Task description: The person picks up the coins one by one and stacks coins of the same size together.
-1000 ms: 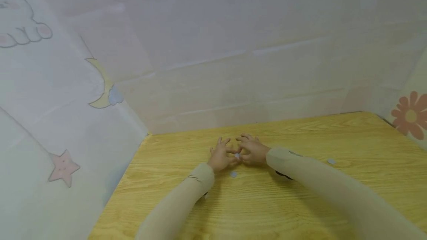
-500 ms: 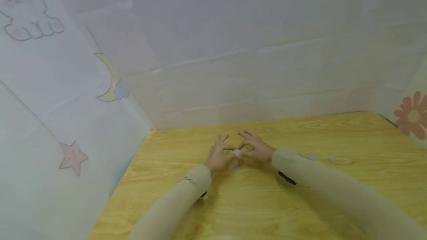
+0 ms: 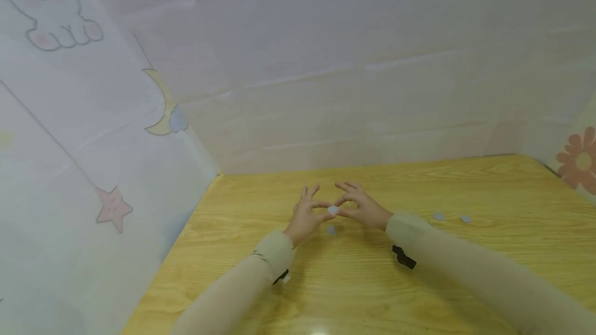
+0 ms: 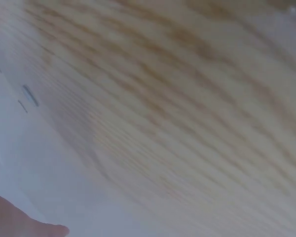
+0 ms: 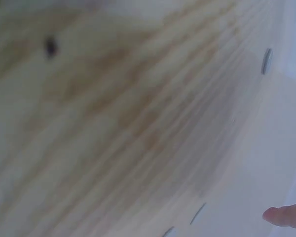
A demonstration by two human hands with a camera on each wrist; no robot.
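A small pale round disc (image 3: 333, 210) sits between the fingertips of both hands over the wooden table. My left hand (image 3: 304, 220) pinches its left side with thumb and forefinger, other fingers spread upward. From the right, my right hand (image 3: 368, 210) pinches the opposite side, its thumb and forefinger forming a ring. Just below the hands lies a second pale disc (image 3: 331, 230) on the tabletop. In the left wrist view a thumb (image 4: 44, 230) shows at the lower left; one fingertip (image 5: 278, 216) enters the right wrist view. Neither wrist view shows the pinched disc.
Two more pale discs, one (image 3: 438, 216) beside the other (image 3: 466, 219), lie on the table (image 3: 363, 283) beyond my right sleeve. Pale fabric walls (image 3: 298, 92) with printed figures stand behind the table and at both sides.
The held disc shows more fully between the fingertips, and both hands have risen slightly. The head view has shifted a little. A disc formerly behind the right sleeve is now visible.
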